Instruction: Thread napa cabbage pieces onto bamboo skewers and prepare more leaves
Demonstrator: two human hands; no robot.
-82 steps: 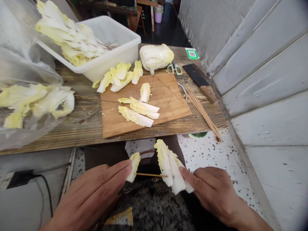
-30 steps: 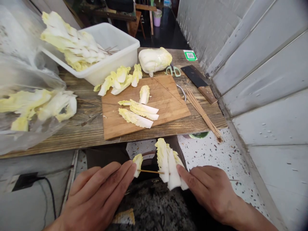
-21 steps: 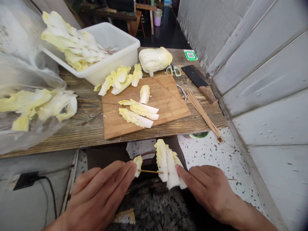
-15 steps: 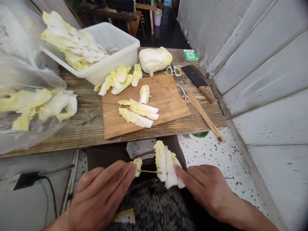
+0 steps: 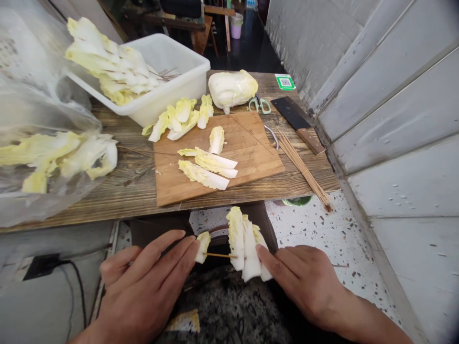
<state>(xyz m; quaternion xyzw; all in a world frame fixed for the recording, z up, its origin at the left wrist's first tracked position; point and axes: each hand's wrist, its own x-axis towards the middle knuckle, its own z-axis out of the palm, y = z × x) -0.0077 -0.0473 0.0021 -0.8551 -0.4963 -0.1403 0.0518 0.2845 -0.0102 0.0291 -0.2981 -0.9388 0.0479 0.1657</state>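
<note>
Above my lap, several pale strips of napa cabbage leaf (image 5: 251,248) are threaded on a thin wooden skewer (image 5: 219,255). My right hand (image 5: 304,277) pinches the rightmost strip, thumb and fingers closed round it and the skewer. The skewer's bare stretch runs left to a small yellow-white cabbage piece (image 5: 202,247). My left hand (image 5: 154,277) holds that piece at its fingertips, with the thumb hidden behind. Beyond my hands, cut cabbage strips (image 5: 204,174) and a small leaf (image 5: 216,140) lie on the wooden cutting board (image 5: 251,162).
A white plastic tub (image 5: 172,52) holds skewered cabbage (image 5: 111,57). Nearby are a cabbage head (image 5: 233,89), scissors (image 5: 264,106), a cleaver (image 5: 297,122) and a skewer bundle (image 5: 303,167). A plastic bag (image 5: 43,203) with leaves sits at left; a wall (image 5: 394,119) borders the right.
Both hands and the skewered cabbage have shifted very slightly left. My left fingers have spread a little, still at the small piece. Things on the table look unchanged.
</note>
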